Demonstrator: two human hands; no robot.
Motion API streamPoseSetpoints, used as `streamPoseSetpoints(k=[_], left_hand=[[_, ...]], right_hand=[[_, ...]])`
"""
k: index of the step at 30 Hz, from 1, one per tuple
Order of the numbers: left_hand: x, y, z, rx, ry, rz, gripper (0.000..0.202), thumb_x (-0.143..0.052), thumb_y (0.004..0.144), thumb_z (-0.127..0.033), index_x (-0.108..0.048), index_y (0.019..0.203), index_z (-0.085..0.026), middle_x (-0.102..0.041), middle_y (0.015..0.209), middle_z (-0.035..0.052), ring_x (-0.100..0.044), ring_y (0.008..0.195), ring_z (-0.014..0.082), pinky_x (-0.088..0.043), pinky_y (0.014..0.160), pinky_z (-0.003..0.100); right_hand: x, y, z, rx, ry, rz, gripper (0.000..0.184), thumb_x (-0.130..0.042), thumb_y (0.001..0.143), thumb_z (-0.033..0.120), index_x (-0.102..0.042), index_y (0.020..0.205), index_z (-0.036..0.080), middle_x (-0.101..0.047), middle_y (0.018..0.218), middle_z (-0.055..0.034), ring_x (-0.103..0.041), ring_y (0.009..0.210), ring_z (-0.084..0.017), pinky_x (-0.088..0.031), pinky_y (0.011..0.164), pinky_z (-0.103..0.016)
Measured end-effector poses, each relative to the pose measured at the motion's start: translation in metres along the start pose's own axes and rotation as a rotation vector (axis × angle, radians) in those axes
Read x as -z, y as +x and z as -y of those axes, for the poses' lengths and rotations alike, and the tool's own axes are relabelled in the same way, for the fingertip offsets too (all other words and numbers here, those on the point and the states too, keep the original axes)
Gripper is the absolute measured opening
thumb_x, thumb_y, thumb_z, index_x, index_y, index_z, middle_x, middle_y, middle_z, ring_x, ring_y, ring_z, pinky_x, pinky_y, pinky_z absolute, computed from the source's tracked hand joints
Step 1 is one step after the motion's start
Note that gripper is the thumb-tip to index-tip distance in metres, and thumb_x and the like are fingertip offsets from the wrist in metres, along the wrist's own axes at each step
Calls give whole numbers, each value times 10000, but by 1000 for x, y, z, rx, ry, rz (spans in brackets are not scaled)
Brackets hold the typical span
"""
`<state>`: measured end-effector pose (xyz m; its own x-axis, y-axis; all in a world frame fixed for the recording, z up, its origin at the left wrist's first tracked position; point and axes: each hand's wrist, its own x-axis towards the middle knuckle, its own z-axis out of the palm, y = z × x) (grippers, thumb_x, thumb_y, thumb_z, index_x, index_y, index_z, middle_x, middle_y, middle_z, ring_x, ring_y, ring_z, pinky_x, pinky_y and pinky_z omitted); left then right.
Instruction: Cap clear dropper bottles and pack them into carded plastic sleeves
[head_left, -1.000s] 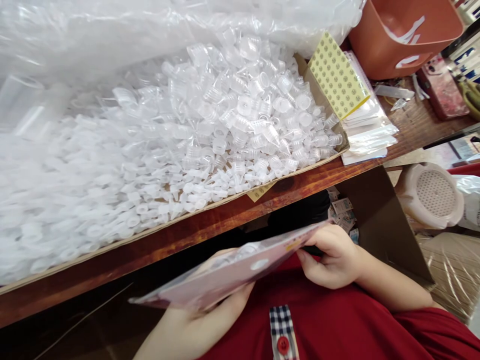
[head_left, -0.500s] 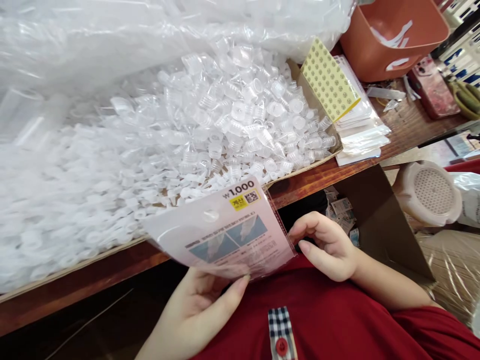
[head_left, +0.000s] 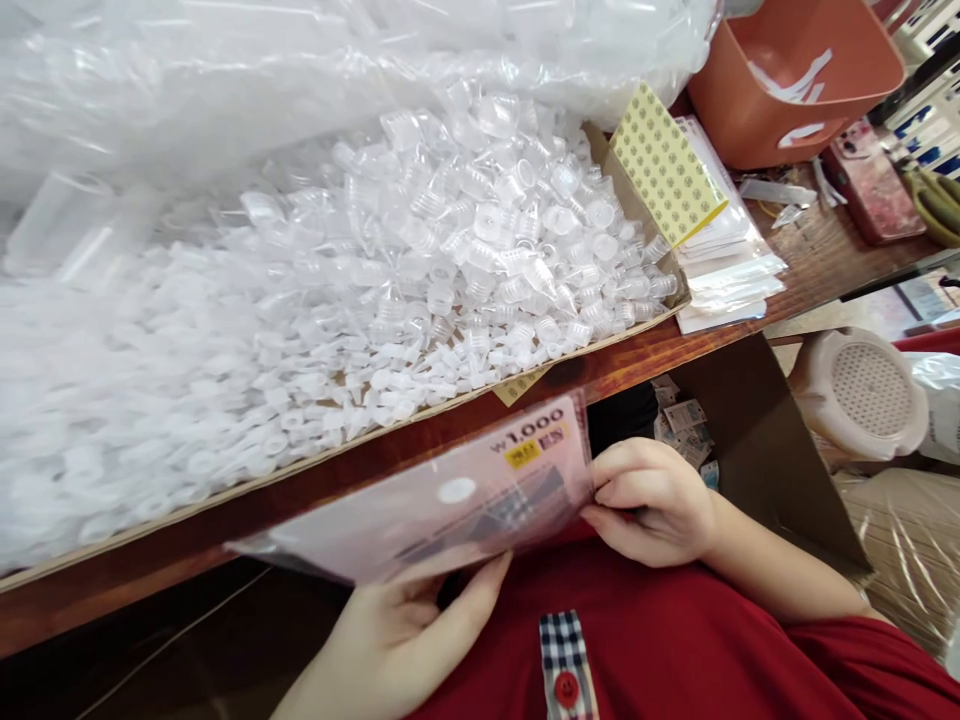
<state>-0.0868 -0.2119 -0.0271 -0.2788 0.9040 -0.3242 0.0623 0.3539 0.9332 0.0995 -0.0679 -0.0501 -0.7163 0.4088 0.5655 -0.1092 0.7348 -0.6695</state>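
A flat pink retail packet (head_left: 442, 505) with a yellow price sticker and a hang hole lies tilted over my lap, below the table edge. My left hand (head_left: 409, 640) holds it from underneath, thumb on its lower edge. My right hand (head_left: 652, 500) pinches the packet's right edge, fingers curled. Just beyond, a shallow cardboard tray (head_left: 525, 372) holds a large heap of clear plastic caps (head_left: 420, 270).
The tray rests on a wooden table (head_left: 675, 345). A yellow dotted sticker sheet (head_left: 664, 165) leans on a stack of clear sleeves (head_left: 731, 275). An orange bin (head_left: 795, 75) and a phone (head_left: 874, 180) stand at the right. A cardboard box (head_left: 757, 440) sits under the table.
The packet was tipped up so that its printed face showed, then laid back flatter and lower. My right hand came back onto its right edge.
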Motion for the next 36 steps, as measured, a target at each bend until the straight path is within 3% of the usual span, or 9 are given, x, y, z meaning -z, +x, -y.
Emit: streamPoseSetpoints(k=[3, 5, 9, 15, 19, 24, 27, 32, 36], left_hand=[[5, 4, -3, -123, 43, 145, 235, -709, 758, -167, -764, 941, -304, -784, 1011, -13, -732, 931, 221, -568, 890, 278], [5, 6, -5, -169, -72, 163, 332, -682, 794, -154, -719, 1068, -338, -744, 1140, -21, -704, 1018, 217, -556, 915, 288], [7, 7, -7, -204, -270, 210, 298, -613, 882, -241, -687, 1116, -410, -727, 1180, -42, -681, 1070, 189, -539, 932, 283], [20, 6, -3, -286, -174, 350, 492, -720, 788, -266, -606, 1239, -425, -662, 1293, -11, -637, 1145, 260, -542, 934, 329], [21, 6, -4, -272, -209, 330, 381, -644, 843, -321, -634, 1210, -424, -680, 1263, 10, -638, 1138, 283, -560, 902, 368], [12, 1, -5, -231, -267, 214, 298, -638, 835, -415, -683, 1129, -431, -722, 1181, -13, -663, 1086, 240, -562, 869, 301], [10, -1, -3, -214, -289, 180, 278, -615, 844, -437, -696, 1111, -427, -732, 1156, -4, -668, 1073, 247, -563, 866, 315], [19, 4, 1, -290, -270, 315, 363, -625, 847, -375, -641, 1207, -413, -692, 1239, 36, -649, 1114, 290, -562, 875, 365], [23, 7, 0, -335, -280, 422, 430, -613, 853, -407, -581, 1282, -400, -650, 1306, 68, -614, 1167, 319, -540, 909, 425]], right_hand=[[5, 0, -1, 109, -85, 84, 120, -569, 862, 115, -585, 973, 160, -709, 839, -75, -697, 756, -147, -564, 660, -231], [8, 0, -2, 177, -94, 115, 108, -551, 893, 134, -604, 986, 116, -714, 827, -103, -705, 774, -167, -583, 672, -252], [11, 2, -3, 299, -113, 105, 108, -534, 902, 131, -608, 970, 91, -721, 836, -127, -711, 801, -194, -618, 716, -290], [10, 3, -6, 414, -149, 74, 51, -556, 858, 146, -594, 885, 128, -734, 804, -130, -727, 786, -211, -638, 749, -309], [10, 4, -5, 395, -166, 86, 70, -536, 849, 138, -574, 893, 176, -748, 823, -111, -731, 796, -196, -638, 744, -291], [11, 5, 0, 375, -182, 90, 74, -545, 844, 138, -600, 884, 167, -754, 814, -121, -733, 806, -193, -625, 781, -269], [11, 2, 1, 346, -186, 102, 80, -542, 867, 145, -607, 896, 181, -759, 857, -114, -727, 869, -191, -624, 794, -274], [9, -6, 0, 329, -169, 64, 72, -587, 871, 157, -614, 929, 189, -756, 934, -99, -716, 931, -189, -630, 787, -281], [9, -10, 2, 271, -110, 80, 157, -573, 886, 139, -601, 1040, 124, -748, 933, -140, -700, 984, -202, -625, 814, -309]])
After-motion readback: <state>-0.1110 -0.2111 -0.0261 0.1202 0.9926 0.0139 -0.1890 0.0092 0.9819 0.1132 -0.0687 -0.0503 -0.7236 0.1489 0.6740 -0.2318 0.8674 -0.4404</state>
